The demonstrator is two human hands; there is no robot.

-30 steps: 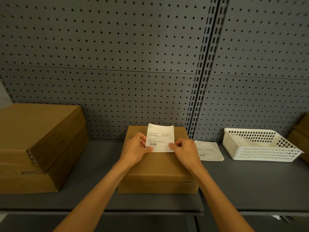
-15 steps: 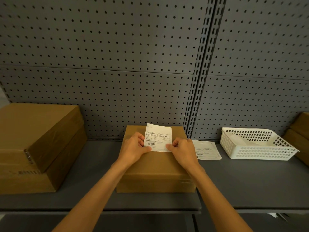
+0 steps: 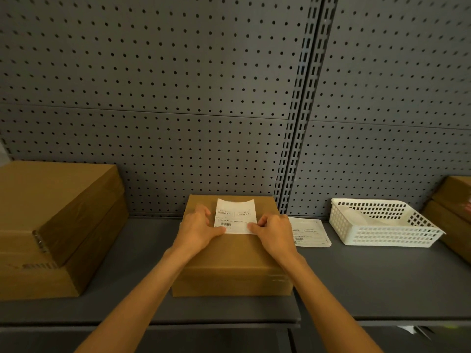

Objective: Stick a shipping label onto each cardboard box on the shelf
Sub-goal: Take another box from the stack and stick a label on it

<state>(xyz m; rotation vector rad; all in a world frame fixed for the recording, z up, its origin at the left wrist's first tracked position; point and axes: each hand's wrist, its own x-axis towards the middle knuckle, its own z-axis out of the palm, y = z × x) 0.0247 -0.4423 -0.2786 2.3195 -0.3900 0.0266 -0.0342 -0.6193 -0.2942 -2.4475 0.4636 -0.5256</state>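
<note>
Head view: a cardboard box (image 3: 230,253) sat on the grey shelf (image 3: 369,281), near its back edge and against the pegboard (image 3: 178,98). A white shipping label (image 3: 235,216) lay over the far half of the box's top, its far edge curling up slightly. The left hand (image 3: 195,229) pinched the label's near left corner between thumb and curled fingers; the right hand (image 3: 274,231) pinched the near right corner the same way. Just right of the box, a stack of labels (image 3: 309,233) lay flat on the shelf. Further right stood a white plastic basket (image 3: 382,222). Two stacked boxes (image 3: 56,225) occupied the shelf's left end, and more boxes (image 3: 453,212) showed at the right edge.
</note>
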